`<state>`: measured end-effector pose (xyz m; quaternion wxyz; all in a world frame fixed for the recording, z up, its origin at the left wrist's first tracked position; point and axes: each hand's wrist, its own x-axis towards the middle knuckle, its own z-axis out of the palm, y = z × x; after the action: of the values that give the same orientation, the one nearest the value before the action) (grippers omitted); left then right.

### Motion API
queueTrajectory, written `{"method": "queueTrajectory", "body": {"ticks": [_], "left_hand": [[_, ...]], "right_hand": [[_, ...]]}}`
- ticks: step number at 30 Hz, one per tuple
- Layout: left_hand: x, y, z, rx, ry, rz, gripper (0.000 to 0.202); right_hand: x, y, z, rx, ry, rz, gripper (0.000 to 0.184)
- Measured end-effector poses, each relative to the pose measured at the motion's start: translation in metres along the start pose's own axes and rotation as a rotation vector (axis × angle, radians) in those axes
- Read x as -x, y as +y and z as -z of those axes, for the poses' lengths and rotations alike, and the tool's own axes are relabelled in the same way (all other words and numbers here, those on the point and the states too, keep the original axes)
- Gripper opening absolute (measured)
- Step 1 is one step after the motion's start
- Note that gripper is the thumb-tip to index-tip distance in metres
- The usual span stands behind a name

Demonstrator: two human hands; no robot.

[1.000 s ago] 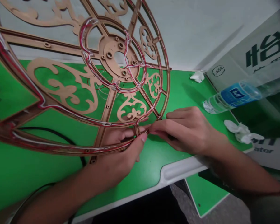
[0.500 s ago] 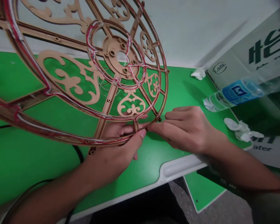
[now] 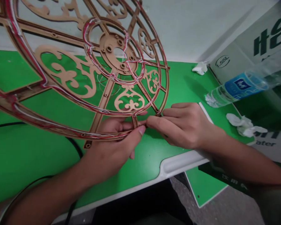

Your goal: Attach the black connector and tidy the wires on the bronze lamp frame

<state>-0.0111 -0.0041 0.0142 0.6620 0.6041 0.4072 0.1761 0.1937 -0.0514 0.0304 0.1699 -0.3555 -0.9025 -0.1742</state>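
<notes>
Both hands meet at the near rim of an ornate round frame (image 3: pixel 89 78) tilted over the green surface (image 3: pixel 25 156), left hand (image 3: pixel 112 147) gripping the rim, right hand (image 3: pixel 182 125) pinching thin red wiring (image 3: pixel 152 107) that a tug might snap.

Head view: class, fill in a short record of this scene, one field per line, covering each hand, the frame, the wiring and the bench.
left hand: grips the lower rim of the ornate round frame, thumb on top
right hand: fingertips pinch at the same rim spot
frame: tilted up off the bench, brown, scrollwork cut-outs
wiring: red and white, run along the rings and spokes
bench: green top, white edge
nearby: water bottle, crumpled tissue, black cable
</notes>
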Motion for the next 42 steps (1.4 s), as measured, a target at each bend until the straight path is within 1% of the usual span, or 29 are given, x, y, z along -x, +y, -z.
{"method": "queueTrajectory", "body": {"ticks": [3,6,11,14,17,18,20,22,25,30,32,34,36,37,38,39,40,42], "left_hand": [[0.001,0.004,-0.002,0.020,0.030,0.011,0.025],[0.000,0.007,-0.003,0.031,0.045,0.000,0.015],[-0.001,0.006,-0.003,0.022,0.066,-0.011,0.010],[-0.001,0.005,-0.001,0.023,0.044,0.003,0.015],[-0.002,0.004,-0.001,0.023,0.031,0.007,0.026],[-0.002,0.003,-0.001,0.025,0.037,0.004,0.025],[-0.002,0.003,-0.001,0.034,0.055,-0.002,0.018],[-0.002,0.002,-0.001,0.047,0.068,-0.009,0.015],[-0.001,0.001,0.001,0.060,0.048,-0.010,0.018],[0.000,0.000,0.003,0.046,0.034,-0.005,0.020],[0.001,0.000,0.003,0.045,0.036,-0.001,0.022],[0.001,0.001,0.004,0.065,0.036,-0.002,0.024],[0.001,0.000,0.004,0.119,0.025,-0.014,0.025],[0.001,0.000,0.004,0.158,0.012,-0.023,0.029],[0.001,-0.001,0.004,0.201,-0.003,-0.035,0.034],[0.000,-0.002,0.004,0.243,-0.012,-0.047,0.036],[-0.001,-0.004,0.004,0.282,-0.019,-0.061,0.033],[-0.002,-0.007,0.003,0.353,-0.025,-0.093,0.017]], "right_hand": [[0.000,0.000,-0.001,0.005,-0.010,-0.022,0.013],[0.001,0.000,-0.003,-0.005,0.005,-0.034,0.013],[0.001,-0.001,-0.006,-0.016,0.081,-0.068,0.012],[0.002,-0.001,-0.006,-0.023,0.089,-0.094,0.011],[0.004,0.001,-0.006,-0.027,0.082,-0.119,0.012],[0.004,0.002,-0.006,-0.026,0.078,-0.127,0.012],[0.005,0.003,-0.006,-0.030,0.077,-0.140,0.011],[0.004,0.004,-0.006,-0.058,0.080,-0.156,0.011],[0.003,0.004,-0.004,-0.148,0.093,-0.166,0.011],[0.000,0.004,-0.002,-0.235,0.059,-0.159,0.009],[-0.001,0.003,-0.002,-0.313,0.072,-0.217,0.007],[-0.002,0.001,0.000,-0.422,0.110,-0.328,0.009],[-0.002,0.001,0.004,-0.565,0.138,-0.438,0.027],[-0.002,0.002,0.007,-0.660,0.105,-0.493,0.037],[0.000,0.003,0.009,-0.765,0.034,-0.542,0.045],[0.001,0.005,0.012,-0.871,-0.069,-0.584,0.050],[0.003,0.007,0.013,-0.964,-0.197,-0.614,0.051],[0.006,0.012,0.013,-1.099,-0.431,-0.639,0.044]]}}
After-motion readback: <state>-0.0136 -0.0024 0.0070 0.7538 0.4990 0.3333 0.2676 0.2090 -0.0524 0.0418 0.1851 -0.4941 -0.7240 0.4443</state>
